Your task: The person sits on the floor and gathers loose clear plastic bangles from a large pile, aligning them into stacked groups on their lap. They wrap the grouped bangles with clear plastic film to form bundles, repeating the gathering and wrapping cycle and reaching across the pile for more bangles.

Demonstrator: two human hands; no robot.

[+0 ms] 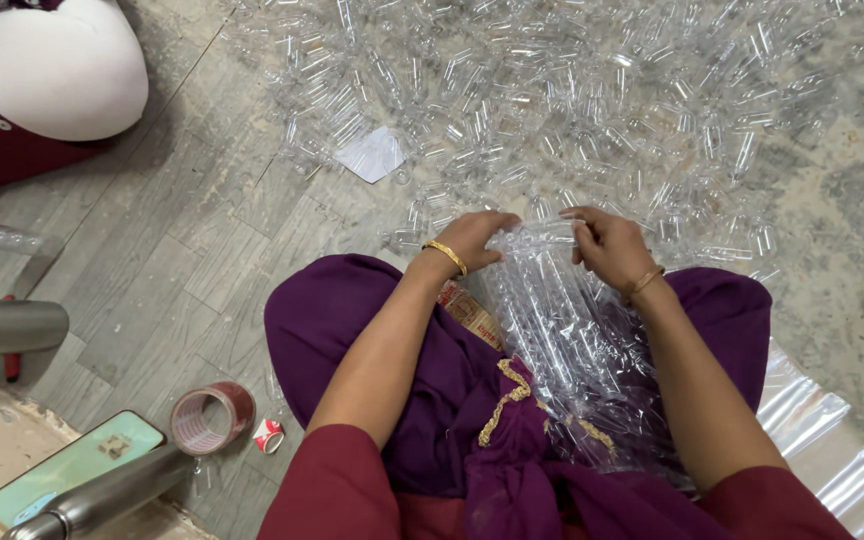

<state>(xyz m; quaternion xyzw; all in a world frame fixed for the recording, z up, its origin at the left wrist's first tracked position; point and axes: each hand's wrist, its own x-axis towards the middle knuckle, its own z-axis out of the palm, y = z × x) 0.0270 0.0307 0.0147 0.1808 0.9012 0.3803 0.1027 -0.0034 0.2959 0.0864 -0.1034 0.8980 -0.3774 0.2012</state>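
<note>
Clear plastic bottles (572, 90) lie strewn in a wide heap over the grey floor (202, 230), reaching right up to the person's hands. A white paper scrap (374, 154) sits at the heap's near edge. To the left lie a roll of tape (212, 417), a small red-and-white cap (269, 435), a phone (72, 465) and two steel flasks (7, 325); another person's knee in white cloth (52, 65) shows at the top left.

On the purple-draped lap rests a clear plastic bag of bottles (562, 350), its long axis running from the knees back toward the body, its mouth pointing away toward the heap. The left hand (472, 240) and the right hand (607, 245) both pinch the bag's mouth with curled fingers, closed on the film.
</note>
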